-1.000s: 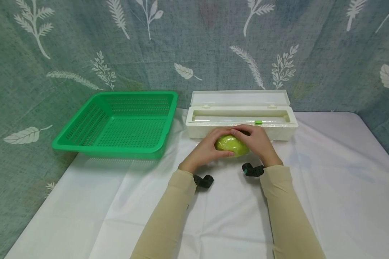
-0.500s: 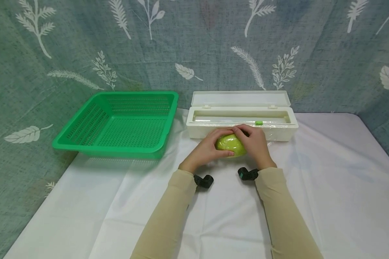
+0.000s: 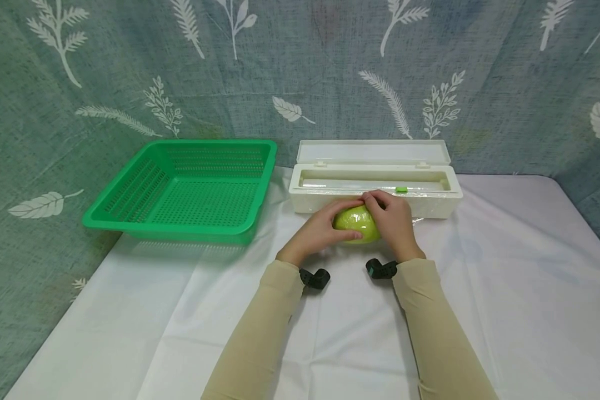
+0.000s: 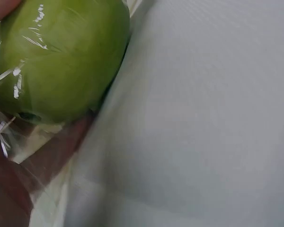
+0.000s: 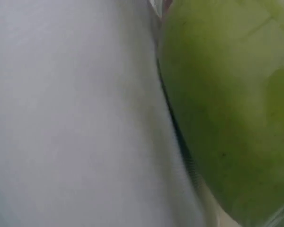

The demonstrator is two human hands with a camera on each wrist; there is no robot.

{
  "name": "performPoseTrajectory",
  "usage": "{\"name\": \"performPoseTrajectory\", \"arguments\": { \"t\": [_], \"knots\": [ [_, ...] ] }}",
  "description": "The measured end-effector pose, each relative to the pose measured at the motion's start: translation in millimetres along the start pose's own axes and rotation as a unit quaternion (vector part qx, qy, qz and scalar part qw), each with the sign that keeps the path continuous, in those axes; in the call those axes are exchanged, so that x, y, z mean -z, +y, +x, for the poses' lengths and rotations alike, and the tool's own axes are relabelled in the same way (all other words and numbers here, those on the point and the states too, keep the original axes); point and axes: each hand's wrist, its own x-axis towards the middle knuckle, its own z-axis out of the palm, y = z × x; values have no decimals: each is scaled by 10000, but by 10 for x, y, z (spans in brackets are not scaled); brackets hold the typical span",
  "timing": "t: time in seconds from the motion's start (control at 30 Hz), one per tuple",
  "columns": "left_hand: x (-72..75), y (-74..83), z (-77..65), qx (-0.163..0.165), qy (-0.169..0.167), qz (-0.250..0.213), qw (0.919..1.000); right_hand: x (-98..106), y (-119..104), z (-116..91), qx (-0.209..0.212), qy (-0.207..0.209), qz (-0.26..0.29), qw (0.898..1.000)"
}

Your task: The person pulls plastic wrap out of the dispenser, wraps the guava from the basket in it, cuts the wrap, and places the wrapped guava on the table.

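Note:
A smooth green fruit [image 3: 356,223], covered in clear plastic wrap [image 4: 16,75], sits on the white cloth in the head view. My left hand [image 3: 319,232] grips it from the left, thumb on the near side and fingers round the far side. On the right, my right hand [image 3: 396,225] bends over the fruit, thumb and fingertips pinching the wrap at its far upper edge, close to the left fingertips. Both wrist views show the fruit [image 5: 236,109] close up; in the left one, film stretches in front of fingers [image 4: 52,156]. The fruit's underside is hidden.
Behind the hands stands a white plastic-wrap dispenser [image 3: 370,206], lid [image 3: 375,152] raised, with a green slide cutter [image 3: 401,189] on its front rail. A green perforated basket [image 3: 190,229] is at the left. The white cloth [image 3: 130,333] covers the table; a patterned curtain [image 3: 250,119] hangs behind.
My right hand has shifted slightly left and closer over the fruit, its forearm coming inward. My left hand keeps its grip, and the fruit stays in place.

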Motion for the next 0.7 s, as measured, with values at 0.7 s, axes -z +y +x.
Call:
{"name": "performPoseTrajectory", "arguments": {
  "t": [0.7],
  "knots": [
    [-2,20,-3,299,-45,-116,9995,-6,-12,11,-477,-52,-1,9989]
  ]
}}
